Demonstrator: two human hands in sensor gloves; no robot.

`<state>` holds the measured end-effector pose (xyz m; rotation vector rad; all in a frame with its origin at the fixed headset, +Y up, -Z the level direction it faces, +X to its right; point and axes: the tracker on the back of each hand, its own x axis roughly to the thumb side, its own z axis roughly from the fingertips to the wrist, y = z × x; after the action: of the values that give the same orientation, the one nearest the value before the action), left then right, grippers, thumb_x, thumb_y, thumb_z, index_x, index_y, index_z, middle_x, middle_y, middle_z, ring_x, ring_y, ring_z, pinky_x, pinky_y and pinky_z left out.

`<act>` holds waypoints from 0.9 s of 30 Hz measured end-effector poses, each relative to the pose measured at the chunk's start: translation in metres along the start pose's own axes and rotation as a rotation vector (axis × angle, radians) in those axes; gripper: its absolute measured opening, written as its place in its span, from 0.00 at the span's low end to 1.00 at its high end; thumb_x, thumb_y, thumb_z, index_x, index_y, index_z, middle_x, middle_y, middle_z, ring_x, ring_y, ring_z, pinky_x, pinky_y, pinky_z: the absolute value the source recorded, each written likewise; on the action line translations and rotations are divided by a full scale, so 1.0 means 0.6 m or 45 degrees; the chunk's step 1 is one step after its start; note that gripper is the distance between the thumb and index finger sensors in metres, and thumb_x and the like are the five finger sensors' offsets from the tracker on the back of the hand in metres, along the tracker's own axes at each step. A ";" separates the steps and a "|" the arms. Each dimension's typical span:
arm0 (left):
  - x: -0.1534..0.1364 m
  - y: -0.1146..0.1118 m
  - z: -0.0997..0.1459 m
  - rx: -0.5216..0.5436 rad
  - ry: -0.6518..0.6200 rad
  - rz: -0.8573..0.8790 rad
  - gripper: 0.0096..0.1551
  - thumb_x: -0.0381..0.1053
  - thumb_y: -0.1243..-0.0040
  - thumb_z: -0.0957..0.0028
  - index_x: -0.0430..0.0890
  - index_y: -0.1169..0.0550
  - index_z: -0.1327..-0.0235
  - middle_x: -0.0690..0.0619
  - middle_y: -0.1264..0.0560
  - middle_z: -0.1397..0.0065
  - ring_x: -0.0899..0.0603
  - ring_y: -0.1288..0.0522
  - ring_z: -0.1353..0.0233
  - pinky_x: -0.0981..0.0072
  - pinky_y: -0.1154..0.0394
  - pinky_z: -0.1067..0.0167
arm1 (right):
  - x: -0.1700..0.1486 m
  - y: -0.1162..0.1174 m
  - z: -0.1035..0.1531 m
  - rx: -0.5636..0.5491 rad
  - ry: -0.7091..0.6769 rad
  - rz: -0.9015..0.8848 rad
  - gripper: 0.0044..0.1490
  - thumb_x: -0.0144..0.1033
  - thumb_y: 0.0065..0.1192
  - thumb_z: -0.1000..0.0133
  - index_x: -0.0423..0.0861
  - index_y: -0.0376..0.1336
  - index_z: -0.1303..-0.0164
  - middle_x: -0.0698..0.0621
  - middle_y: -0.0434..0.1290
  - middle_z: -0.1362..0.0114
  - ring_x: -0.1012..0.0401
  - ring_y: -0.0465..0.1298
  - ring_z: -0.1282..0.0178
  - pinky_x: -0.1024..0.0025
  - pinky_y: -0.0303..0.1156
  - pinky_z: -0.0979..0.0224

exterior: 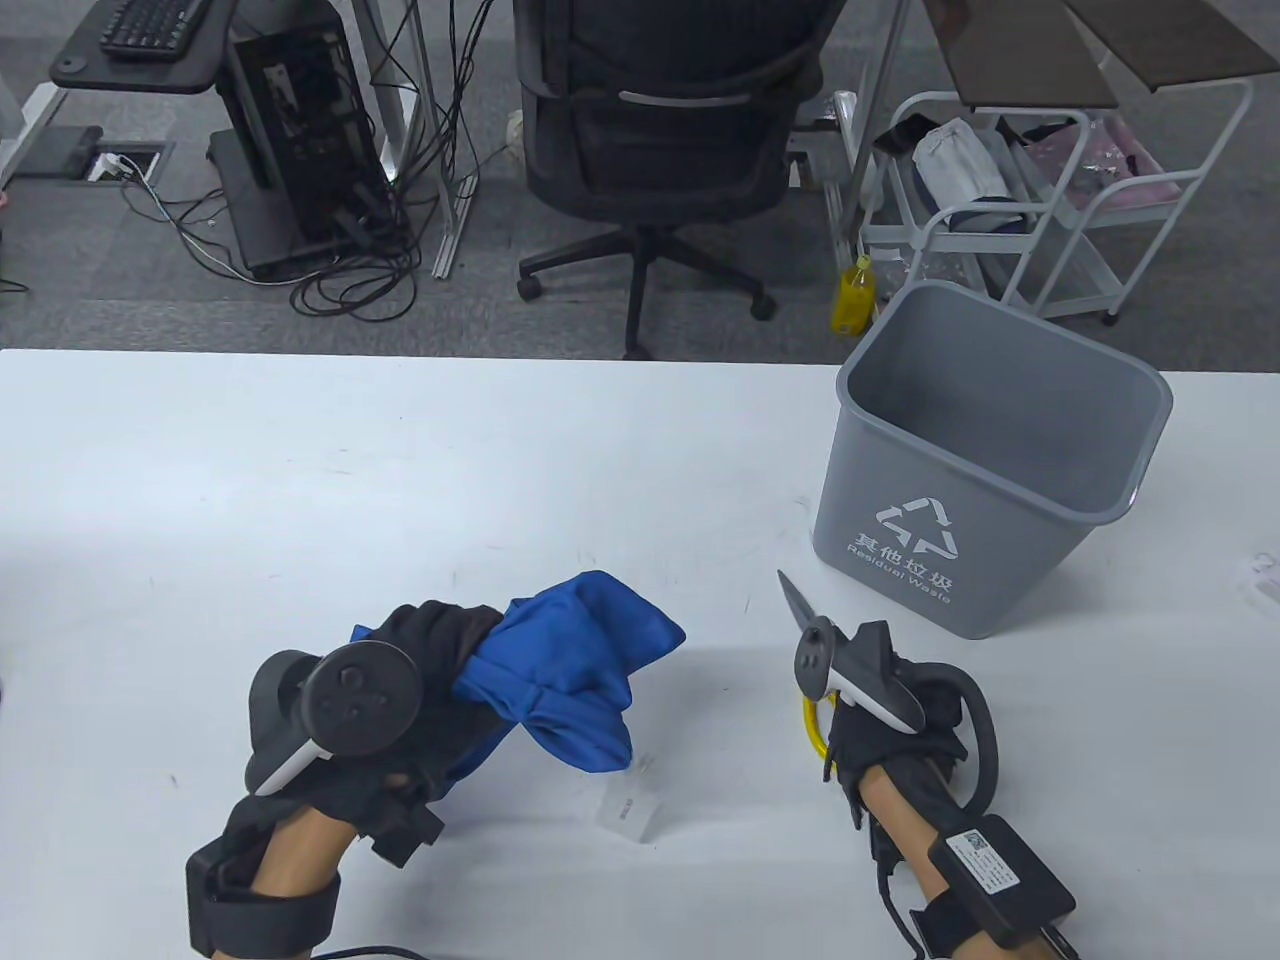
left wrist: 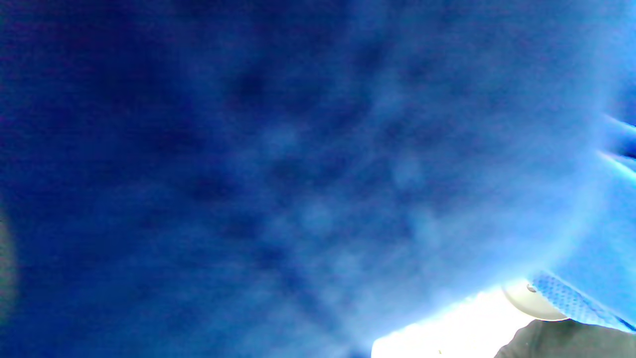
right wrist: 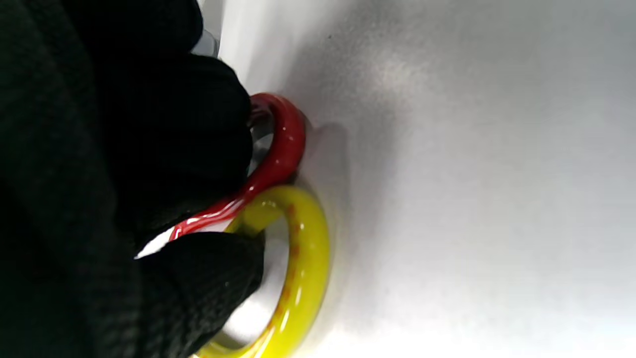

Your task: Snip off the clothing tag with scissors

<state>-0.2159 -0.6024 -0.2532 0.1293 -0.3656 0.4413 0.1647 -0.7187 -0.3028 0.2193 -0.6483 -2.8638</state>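
The gloved left hand point(exterior: 400, 690) has its fingers closed round a bunched blue cloth garment point(exterior: 570, 670), lifted just above the white surface point(exterior: 400, 480), with a small white paper tag point(exterior: 628, 812) lying at about five o'clock below it. At three o'clock, well apart, the gloved right hand point(exterior: 880, 720) grips the steel scissors with red and yellow ring handles point(exterior: 812, 640), fingers through the rings and blades together. I'd spread the cloth to expose the tag's string, then open the blades and cut clear of the fabric.
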 end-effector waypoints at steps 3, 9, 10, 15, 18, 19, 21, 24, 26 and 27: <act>0.000 -0.002 0.000 -0.004 -0.002 -0.001 0.40 0.63 0.23 0.62 0.53 0.26 0.36 0.51 0.23 0.37 0.44 0.21 0.44 0.43 0.22 0.47 | -0.005 0.005 -0.004 0.000 -0.004 0.037 0.40 0.46 0.73 0.43 0.32 0.65 0.30 0.35 0.72 0.33 0.46 0.77 0.50 0.45 0.75 0.41; -0.001 -0.001 0.000 -0.006 0.000 0.001 0.40 0.63 0.23 0.62 0.53 0.26 0.36 0.51 0.23 0.37 0.43 0.22 0.44 0.43 0.22 0.47 | -0.029 0.008 -0.006 0.029 -0.035 -0.095 0.39 0.47 0.74 0.45 0.33 0.65 0.35 0.36 0.74 0.39 0.56 0.81 0.74 0.56 0.82 0.64; -0.001 -0.001 0.000 -0.005 0.002 0.001 0.40 0.63 0.23 0.62 0.53 0.26 0.36 0.51 0.23 0.37 0.43 0.22 0.44 0.43 0.22 0.47 | -0.034 0.007 -0.006 0.036 -0.051 -0.139 0.39 0.47 0.74 0.46 0.33 0.64 0.35 0.35 0.75 0.40 0.57 0.81 0.77 0.56 0.82 0.66; -0.005 0.003 0.001 0.012 0.009 0.012 0.40 0.63 0.23 0.62 0.53 0.26 0.36 0.51 0.23 0.37 0.43 0.22 0.44 0.43 0.22 0.47 | -0.071 -0.010 0.011 -0.077 -0.135 -0.485 0.40 0.50 0.76 0.53 0.36 0.66 0.40 0.39 0.78 0.47 0.59 0.81 0.82 0.59 0.82 0.71; -0.007 0.007 0.001 0.026 0.015 0.021 0.40 0.63 0.24 0.62 0.53 0.26 0.36 0.51 0.23 0.37 0.43 0.22 0.44 0.43 0.22 0.47 | -0.098 -0.049 0.050 -0.252 -0.176 -0.527 0.37 0.54 0.78 0.53 0.41 0.68 0.43 0.44 0.79 0.50 0.63 0.80 0.83 0.63 0.83 0.72; -0.007 0.007 0.001 0.028 0.016 0.023 0.40 0.63 0.24 0.62 0.53 0.26 0.36 0.51 0.23 0.37 0.43 0.22 0.43 0.43 0.22 0.47 | -0.103 -0.055 0.063 -0.328 -0.178 -0.539 0.32 0.53 0.79 0.52 0.44 0.69 0.47 0.46 0.80 0.53 0.63 0.79 0.85 0.62 0.83 0.73; -0.008 0.009 0.001 0.033 0.019 0.026 0.40 0.63 0.24 0.62 0.53 0.26 0.36 0.51 0.23 0.36 0.43 0.22 0.44 0.43 0.22 0.47 | -0.114 -0.065 0.093 -0.454 -0.257 -0.589 0.28 0.53 0.79 0.55 0.47 0.72 0.54 0.48 0.81 0.58 0.62 0.79 0.88 0.60 0.82 0.76; -0.009 0.009 0.001 0.038 0.021 0.027 0.40 0.63 0.24 0.62 0.53 0.26 0.36 0.51 0.23 0.37 0.43 0.22 0.44 0.43 0.22 0.47 | -0.119 -0.065 0.123 -0.562 -0.362 -0.587 0.24 0.47 0.81 0.55 0.46 0.75 0.56 0.45 0.83 0.59 0.61 0.78 0.90 0.58 0.81 0.79; -0.009 0.009 0.001 0.040 0.022 0.033 0.40 0.63 0.24 0.62 0.53 0.26 0.36 0.51 0.23 0.36 0.43 0.22 0.43 0.43 0.22 0.47 | -0.119 -0.057 0.136 -0.603 -0.405 -0.600 0.24 0.44 0.82 0.56 0.44 0.76 0.55 0.43 0.84 0.59 0.59 0.79 0.91 0.57 0.81 0.79; -0.010 0.009 0.001 0.041 0.022 0.036 0.40 0.63 0.24 0.62 0.53 0.26 0.36 0.51 0.23 0.36 0.43 0.22 0.43 0.43 0.22 0.47 | -0.118 -0.052 0.139 -0.608 -0.448 -0.622 0.24 0.43 0.82 0.56 0.44 0.76 0.55 0.43 0.84 0.59 0.59 0.79 0.91 0.56 0.81 0.79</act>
<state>-0.2233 -0.5999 -0.2545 0.1518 -0.3435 0.4759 0.2129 -0.6413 -0.2349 -0.2393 0.0804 -3.4530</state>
